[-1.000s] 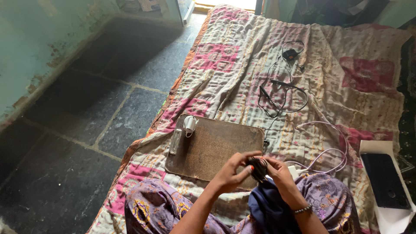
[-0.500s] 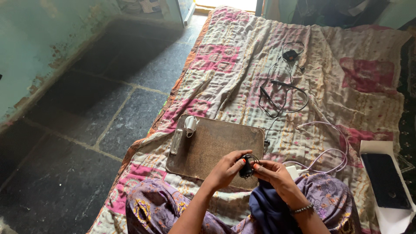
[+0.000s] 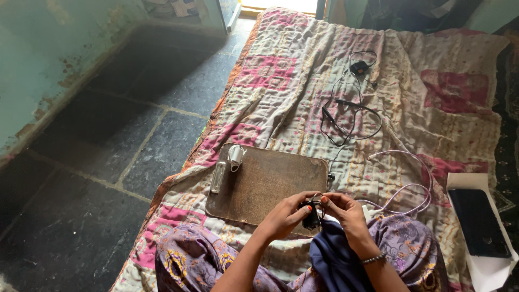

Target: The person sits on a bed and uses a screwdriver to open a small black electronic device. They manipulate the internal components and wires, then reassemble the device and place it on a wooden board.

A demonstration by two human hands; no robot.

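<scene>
Both hands meet just above the person's lap. Left hand (image 3: 284, 219) and right hand (image 3: 346, 213) pinch a small black gadget (image 3: 311, 216) between fingertips, w/ a thin black cord looping off its top. It sits right between the two hands, over the near edge of the brown board (image 3: 270, 181). Neither hand is slack; both are closed on the gadget, left from the side, right w/ thumb and forefinger up top.

My read: it's light, hard-shelled plastic, prob. a bit slick, and small enough to slip out if only one finger bears on it. Best hold looks like the body itself, not the cord. Cord is limp and would just swing or pull at its joint. Not fragile like glass, but the wire root seems the weak spot.

Just beyond the left hand, at the board's far corner, a white earbud-type piece (image 3: 235, 156) lies by a clear stick-shaped thing (image 3: 218, 177). Well past the right hand, black cables (image 3: 346, 116) tangle on the quilt (image 3: 281, 65); a pinkish-white cable (image 3: 403, 189) loops nearer. Far right of the right hand, a dark phone (image 3: 478, 221) on white paper. Blue cloth (image 3: 335, 259) under the wrists.
</scene>
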